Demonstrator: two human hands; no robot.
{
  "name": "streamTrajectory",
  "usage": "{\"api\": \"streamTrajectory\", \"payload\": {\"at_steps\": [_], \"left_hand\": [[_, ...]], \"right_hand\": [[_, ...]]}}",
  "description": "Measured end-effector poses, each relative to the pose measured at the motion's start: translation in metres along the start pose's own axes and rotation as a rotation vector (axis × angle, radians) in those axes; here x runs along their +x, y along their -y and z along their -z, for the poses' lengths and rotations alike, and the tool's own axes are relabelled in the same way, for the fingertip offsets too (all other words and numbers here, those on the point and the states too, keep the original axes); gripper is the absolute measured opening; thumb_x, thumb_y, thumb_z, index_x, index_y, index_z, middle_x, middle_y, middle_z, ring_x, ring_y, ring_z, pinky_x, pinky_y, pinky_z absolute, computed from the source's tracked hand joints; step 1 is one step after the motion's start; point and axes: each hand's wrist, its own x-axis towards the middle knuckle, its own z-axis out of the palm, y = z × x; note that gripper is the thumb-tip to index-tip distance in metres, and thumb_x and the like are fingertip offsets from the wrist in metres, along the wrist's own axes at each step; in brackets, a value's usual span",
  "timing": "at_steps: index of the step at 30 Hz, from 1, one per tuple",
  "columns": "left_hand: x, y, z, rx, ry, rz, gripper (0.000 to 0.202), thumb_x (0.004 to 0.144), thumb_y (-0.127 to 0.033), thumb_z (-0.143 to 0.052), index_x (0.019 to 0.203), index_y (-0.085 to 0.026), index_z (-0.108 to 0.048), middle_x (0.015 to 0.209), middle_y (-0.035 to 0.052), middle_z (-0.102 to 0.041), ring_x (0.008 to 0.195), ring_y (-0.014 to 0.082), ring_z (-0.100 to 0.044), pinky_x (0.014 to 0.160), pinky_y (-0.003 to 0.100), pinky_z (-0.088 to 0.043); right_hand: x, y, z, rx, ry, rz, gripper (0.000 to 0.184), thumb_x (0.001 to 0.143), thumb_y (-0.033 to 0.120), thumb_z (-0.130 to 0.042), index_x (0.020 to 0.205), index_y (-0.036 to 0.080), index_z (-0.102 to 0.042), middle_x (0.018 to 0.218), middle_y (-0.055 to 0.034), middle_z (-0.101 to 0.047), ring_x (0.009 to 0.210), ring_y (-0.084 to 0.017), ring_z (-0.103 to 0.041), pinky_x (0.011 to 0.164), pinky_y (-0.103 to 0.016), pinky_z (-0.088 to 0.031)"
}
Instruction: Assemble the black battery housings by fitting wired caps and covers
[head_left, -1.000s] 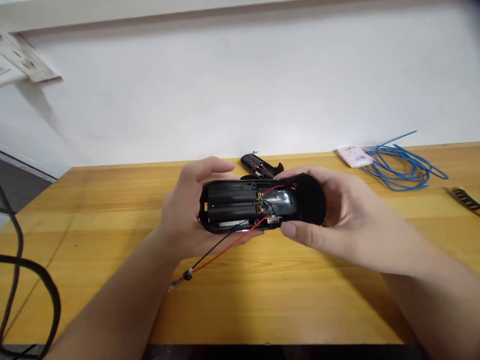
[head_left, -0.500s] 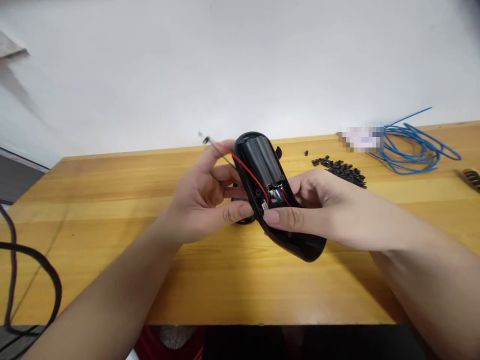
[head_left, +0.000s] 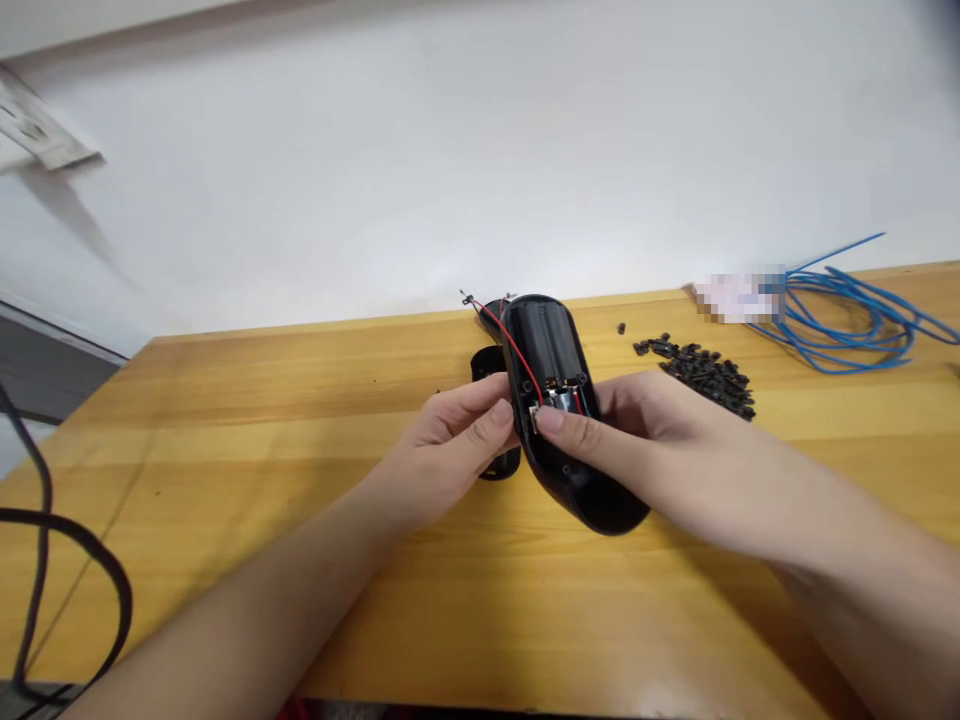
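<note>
A black plastic housing [head_left: 546,340], curved and hollow with screw posts inside, is held up above the table. My right hand [head_left: 637,435] grips its right side, the thumb pressed inside near a small white connector [head_left: 535,417]. From there a red wire [head_left: 517,350] runs up and over the left rim to a small loose end at the upper left. My left hand [head_left: 465,430] is closed at the housing's left edge, thumb against bent fingers; its fingertips are partly hidden behind the shell. Behind the housing, other black curved parts [head_left: 489,362] lie on the table, mostly covered.
On the wooden table [head_left: 300,400], a pile of small black pieces [head_left: 709,378] lies to the right, with one piece [head_left: 621,328] apart. A coiled blue cable [head_left: 855,320] sits farther right. A black cable [head_left: 97,545] loops at the left edge. A white wall stands behind.
My left hand has come down from the loose wire end to the housing's left edge, its fingers drawn together. The housing has turned more upright, and the view has shifted slightly.
</note>
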Motion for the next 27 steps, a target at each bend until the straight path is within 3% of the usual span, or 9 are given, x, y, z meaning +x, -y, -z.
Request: {"api": "streamTrajectory", "payload": {"at_steps": [13, 17, 21, 24, 27], "left_hand": [[-0.002, -0.005, 0.002, 0.165, -0.016, -0.021, 0.034, 0.102, -0.042, -0.06, 0.132, -0.031, -0.071, 0.129, 0.0046, -0.073, 0.128, 0.0244, -0.066, 0.119, 0.046, -0.052], [-0.003, -0.01, 0.001, 0.203, -0.015, -0.015, 0.035, 0.102, -0.044, -0.059, 0.13, -0.03, -0.073, 0.125, 0.0064, -0.074, 0.123, 0.0261, -0.068, 0.116, 0.047, -0.054], [-0.002, -0.019, -0.001, 0.347, -0.015, -0.048, 0.029, 0.101, -0.037, -0.06, 0.122, -0.026, -0.077, 0.119, 0.0073, -0.075, 0.113, 0.0253, -0.069, 0.105, 0.042, -0.059], [-0.001, -0.025, -0.003, 0.461, -0.07, -0.069, 0.019, 0.097, -0.03, -0.064, 0.104, -0.022, -0.08, 0.095, 0.0042, -0.075, 0.088, 0.02, -0.069, 0.08, 0.032, -0.06], [0.0, -0.026, -0.005, 0.47, -0.115, -0.052, 0.016, 0.092, -0.026, -0.065, 0.087, -0.02, -0.08, 0.072, 0.0004, -0.068, 0.066, 0.0151, -0.06, 0.06, 0.028, -0.052]], "right_hand": [[0.0, 0.004, -0.01, -0.15, -0.232, 0.022, 0.044, 0.087, 0.06, -0.066, 0.082, 0.018, -0.075, 0.067, -0.0023, -0.054, 0.055, -0.012, -0.043, 0.042, -0.023, -0.028], [0.0, 0.006, -0.01, -0.16, -0.249, 0.041, 0.043, 0.088, 0.059, -0.066, 0.08, 0.018, -0.075, 0.065, -0.0022, -0.054, 0.053, -0.012, -0.044, 0.039, -0.022, -0.029], [0.002, 0.005, -0.01, -0.229, -0.305, 0.072, 0.043, 0.089, 0.058, -0.064, 0.078, 0.018, -0.075, 0.062, -0.0019, -0.058, 0.05, -0.012, -0.048, 0.037, -0.02, -0.03], [0.002, 0.003, -0.011, -0.304, -0.344, 0.084, 0.043, 0.089, 0.056, -0.063, 0.073, 0.018, -0.072, 0.058, -0.0009, -0.057, 0.047, -0.011, -0.048, 0.036, -0.019, -0.028], [0.001, 0.002, -0.014, -0.365, -0.359, 0.107, 0.041, 0.09, 0.053, -0.062, 0.068, 0.019, -0.069, 0.054, 0.0003, -0.055, 0.045, -0.01, -0.045, 0.037, -0.02, -0.026]]}}
